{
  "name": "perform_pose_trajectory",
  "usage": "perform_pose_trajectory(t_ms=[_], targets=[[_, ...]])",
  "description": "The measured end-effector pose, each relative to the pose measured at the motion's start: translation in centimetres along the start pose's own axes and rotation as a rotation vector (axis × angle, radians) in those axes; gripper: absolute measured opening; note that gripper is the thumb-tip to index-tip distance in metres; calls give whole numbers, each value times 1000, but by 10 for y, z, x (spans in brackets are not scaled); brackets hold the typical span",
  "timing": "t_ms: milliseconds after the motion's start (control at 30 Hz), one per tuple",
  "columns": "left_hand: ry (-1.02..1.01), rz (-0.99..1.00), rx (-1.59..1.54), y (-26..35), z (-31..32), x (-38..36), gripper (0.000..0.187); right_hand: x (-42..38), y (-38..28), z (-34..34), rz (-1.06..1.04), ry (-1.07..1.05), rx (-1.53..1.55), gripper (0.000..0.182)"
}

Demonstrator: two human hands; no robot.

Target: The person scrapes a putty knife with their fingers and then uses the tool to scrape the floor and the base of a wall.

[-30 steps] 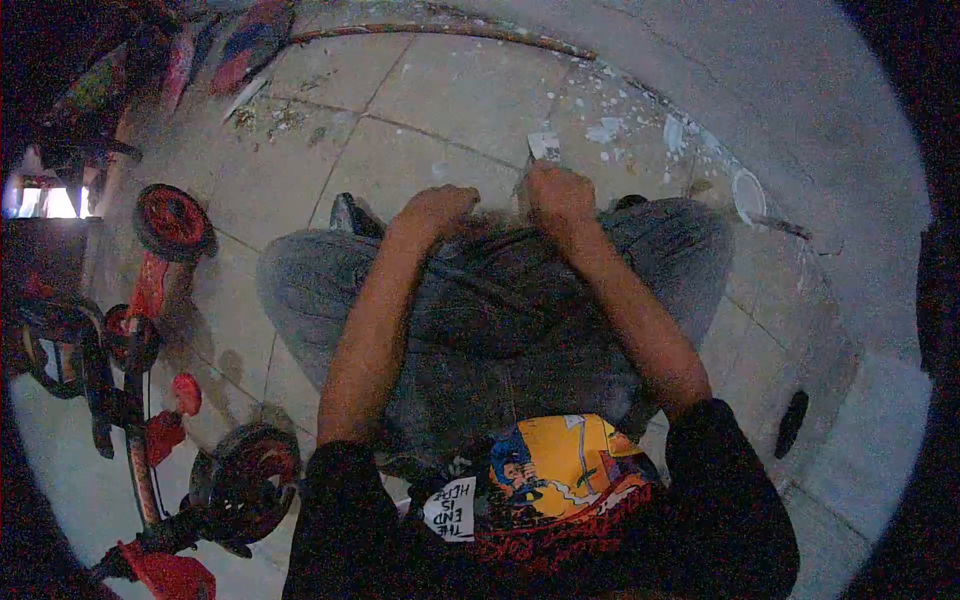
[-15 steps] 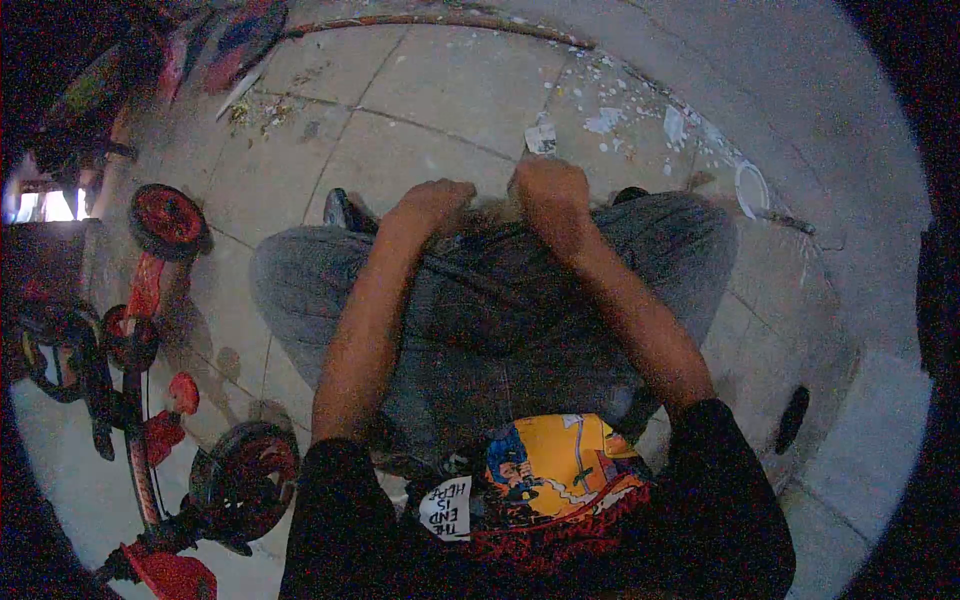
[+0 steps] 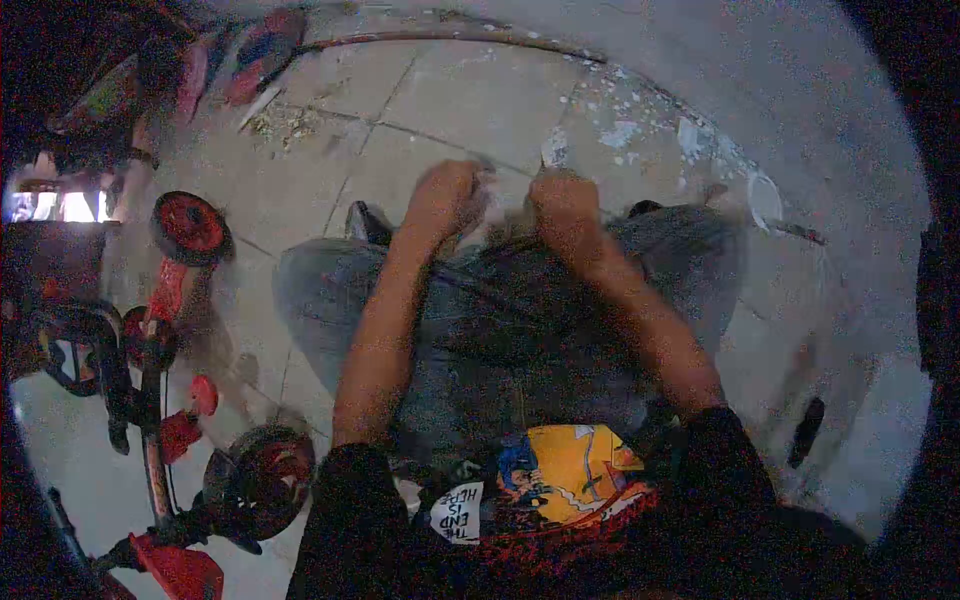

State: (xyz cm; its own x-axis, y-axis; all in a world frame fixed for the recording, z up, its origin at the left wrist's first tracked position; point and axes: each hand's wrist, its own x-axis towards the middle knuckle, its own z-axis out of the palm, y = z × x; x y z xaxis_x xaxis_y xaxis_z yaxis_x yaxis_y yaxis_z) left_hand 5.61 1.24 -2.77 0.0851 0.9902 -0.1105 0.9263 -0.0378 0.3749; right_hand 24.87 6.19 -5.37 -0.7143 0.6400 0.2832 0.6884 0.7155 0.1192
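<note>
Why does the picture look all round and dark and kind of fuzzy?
Head view: a fisheye lens bends the tiled floor into curves and leaves black corners; the light is dim and bluish, so everything looks grainy; the left hand and right hand are smeared with motion blur, so what they hold cannot be told.

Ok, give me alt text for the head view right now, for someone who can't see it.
A seated person's left hand and right hand are closed close together over their knees, above a tiled floor. A red tricycle stands on the left; white scraps litter the floor ahead.
</note>
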Motion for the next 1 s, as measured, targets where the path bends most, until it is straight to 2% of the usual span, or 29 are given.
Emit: perform_pose_trajectory(t_ms=[67,100,167,200,267,300,367,400,467,500,567,600,667,700,767,800,867,900,967,1000], targets=[[357,-71,-331,1,-18,0,28,2,10,-5,-77,-33,259,10],[350,-80,-327,1,-20,0,28,1,12,-8,-79,-37,270,10],[582,-137,-422,0,-26,-1,25,4,15,-16,7,-118,218,18],[580,-140,-413,-1,-29,-3,25,7,20,-23,7,-115,228,18],[548,-289,-806,-5,-42,-2,28,23,31,-34,112,-513,180,25],[557,-272,-788,-9,-46,1,28,26,37,-30,118,-488,184,25],[696,-288,-1255,-14,-38,0,29,18,44,-24,143,-529,182,30],[693,-286,-1253,-21,-33,0,29,19,44,-26,147,-528,184,30],[669,-80,-1472,-30,-31,-1,33,22,43,-35,186,-599,209,35],[665,-82,-1469,-30,-32,-2,33,24,42,-42,188,-600,213,35],[559,-196,-1881,-26,-38,-6,43,29,40,-56,215,-633,130,43],[564,-192,-1874,-20,-45,-8,43,30,39,-60,212,-626,134,43],[664,-265,-2103,-10,-54,-11,55,30,34,-68,275,-406,286,46],[675,-258,-2097,-14,-53,-10,55,29,34,-64,267,-397,289,46],[558,-108,-2225,-18,-53,-12,55,27,31,-57,260,-79,479,46],[566,-111,-2223,-17,-53,-13,55,27,29,-60,254,-80,483,46],[595,-173,-2192,-13,-55,-13,53,31,25,-73,144,86,630,46],[597,-173,-2191,-14,-55,-13,53,32,22,-80,143,86,631,46],[507,-17,-2243,-13,-56,-14,50,33,16,-88,120,143,743,46],[508,-22,-2244,-13,-56,-15,50,33,14,-89,120,140,745,46]])
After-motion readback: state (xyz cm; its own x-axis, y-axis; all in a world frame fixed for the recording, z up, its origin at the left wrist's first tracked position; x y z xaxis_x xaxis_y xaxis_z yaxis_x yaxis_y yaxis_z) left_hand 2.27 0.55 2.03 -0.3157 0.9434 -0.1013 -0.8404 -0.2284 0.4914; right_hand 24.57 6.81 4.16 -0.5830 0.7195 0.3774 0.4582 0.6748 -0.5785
